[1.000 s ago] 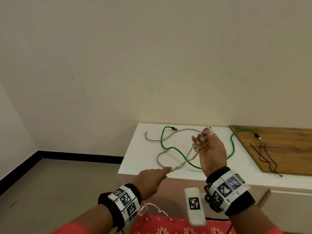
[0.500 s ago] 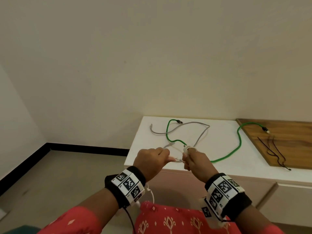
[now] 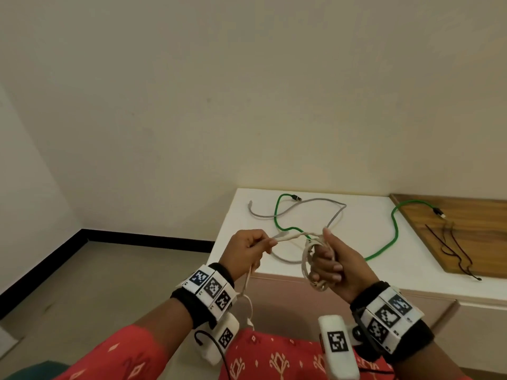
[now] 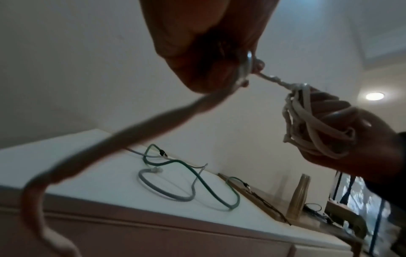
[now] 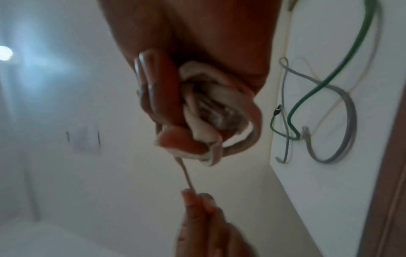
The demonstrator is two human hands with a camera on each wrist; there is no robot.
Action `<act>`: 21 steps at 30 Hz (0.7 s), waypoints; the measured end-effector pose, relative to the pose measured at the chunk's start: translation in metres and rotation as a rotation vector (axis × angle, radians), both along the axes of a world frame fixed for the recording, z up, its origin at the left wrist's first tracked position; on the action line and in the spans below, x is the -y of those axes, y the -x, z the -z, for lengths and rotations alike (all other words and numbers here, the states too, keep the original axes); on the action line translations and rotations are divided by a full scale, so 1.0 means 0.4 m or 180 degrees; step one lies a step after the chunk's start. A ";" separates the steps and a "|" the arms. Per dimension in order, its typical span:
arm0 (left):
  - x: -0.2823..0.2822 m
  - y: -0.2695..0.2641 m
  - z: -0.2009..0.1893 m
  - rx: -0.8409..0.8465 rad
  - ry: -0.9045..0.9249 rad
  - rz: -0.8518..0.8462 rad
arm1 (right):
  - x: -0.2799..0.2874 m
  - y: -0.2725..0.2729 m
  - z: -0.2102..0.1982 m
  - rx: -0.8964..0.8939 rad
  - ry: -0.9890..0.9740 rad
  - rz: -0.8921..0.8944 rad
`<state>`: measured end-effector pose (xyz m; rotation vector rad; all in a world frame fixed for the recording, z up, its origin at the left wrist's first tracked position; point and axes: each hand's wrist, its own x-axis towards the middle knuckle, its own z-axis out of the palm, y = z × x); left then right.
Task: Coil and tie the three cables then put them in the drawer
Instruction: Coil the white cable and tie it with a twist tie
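A white cable (image 3: 307, 259) is wound in several loops round the fingers of my right hand (image 3: 329, 263), which grips the coil (image 4: 307, 127) (image 5: 211, 111) in front of the white cabinet top (image 3: 428, 259). My left hand (image 3: 251, 245) pinches the cable's free length (image 3: 288, 236) and holds it taut to the coil; the rest of the cable hangs down below that hand (image 4: 66, 165). A green cable (image 3: 395, 229) and a grey cable (image 3: 315, 202) lie loose and crossing on the cabinet top (image 4: 171, 184) (image 5: 342, 107).
A wooden board (image 3: 472, 229) lies on the right part of the cabinet top with thin black ties (image 3: 450, 248) on it. Below the top runs the cabinet's front panel (image 3: 480, 319). A wall stands behind, and bare floor (image 3: 82, 283) lies to the left.
My hands have drawn apart from where they met half a second ago. The right hand now shows more loops of the white cable round its fingers, and the left has pulled the strand leftward.
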<state>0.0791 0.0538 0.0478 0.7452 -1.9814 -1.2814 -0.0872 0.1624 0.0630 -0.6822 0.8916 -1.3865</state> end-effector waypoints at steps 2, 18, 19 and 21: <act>-0.007 0.003 0.003 -0.0144 -0.0607 0.0234 | 0.000 0.015 0.005 0.0606 0.0125 -0.0138; -0.049 0.020 0.095 0.1680 0.1638 0.0796 | 0.023 0.009 -0.022 0.0659 0.1090 0.1734; -0.051 0.024 0.095 0.1782 0.1839 0.0739 | 0.027 0.002 -0.016 0.0420 0.1050 0.1872; -0.063 0.030 0.095 0.2060 0.2214 0.0749 | 0.035 -0.011 -0.003 -0.0112 0.1010 0.2170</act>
